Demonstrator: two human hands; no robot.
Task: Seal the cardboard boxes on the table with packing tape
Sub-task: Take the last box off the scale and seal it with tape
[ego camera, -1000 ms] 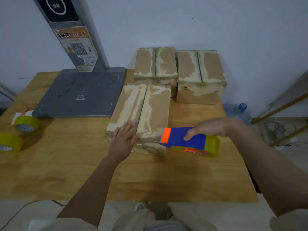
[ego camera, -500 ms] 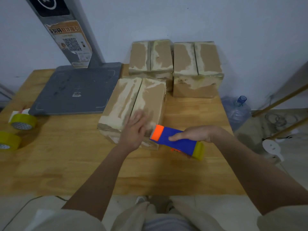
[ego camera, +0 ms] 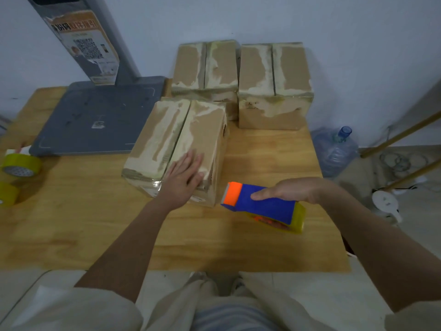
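Note:
A worn cardboard box (ego camera: 167,139) lies in the middle of the wooden table (ego camera: 71,223), its two top flaps meeting along a centre seam. My left hand (ego camera: 185,177) rests flat on the near right part of its top, fingers straight. My right hand (ego camera: 293,191) grips a blue and orange tape dispenser (ego camera: 262,206) with a yellow roll, held just right of the box's near corner and apart from it. Two more boxes stand against the wall: one at the back middle (ego camera: 205,65), one at the back right (ego camera: 274,91).
A grey flat platform (ego camera: 95,120) with a slanted post (ego camera: 78,37) takes up the back left of the table. Two yellow tape rolls (ego camera: 20,164) (ego camera: 8,194) lie at the left edge. A water bottle (ego camera: 336,151) and cables sit on the floor to the right.
My left hand slid from the box's near left flap across to its right flap. The tape dispenser drew back from the box's near edge to the right.

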